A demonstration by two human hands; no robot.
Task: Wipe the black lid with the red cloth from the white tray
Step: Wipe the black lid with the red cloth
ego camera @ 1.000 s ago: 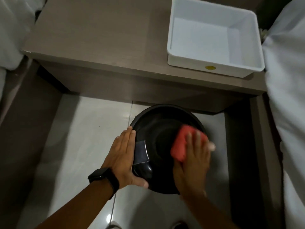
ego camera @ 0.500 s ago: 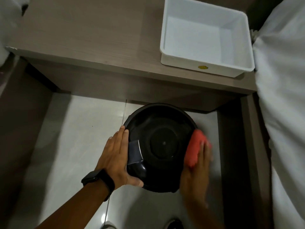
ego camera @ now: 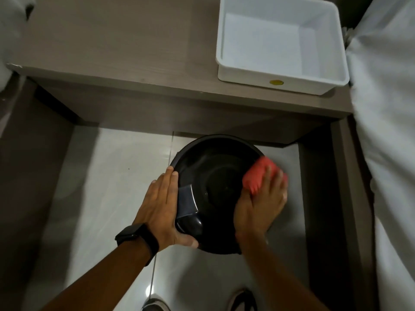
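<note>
Pressing red cloth (ego camera: 258, 173) onto black lid (ego camera: 215, 176), centre-right of frame, right hand (ego camera: 260, 209) flat-fingered; left hand (ego camera: 159, 205) bracing rim, fingers straight.

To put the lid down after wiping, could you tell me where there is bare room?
The tabletop is bare left of the white tray, and the floor tiles are bare left of the left hand. Right of the black lid is crowded: right hand, red cloth, side panel.

Right hand (ego camera: 260, 208) presses red cloth (ego camera: 256, 176) onto black lid (ego camera: 213, 173).
</note>
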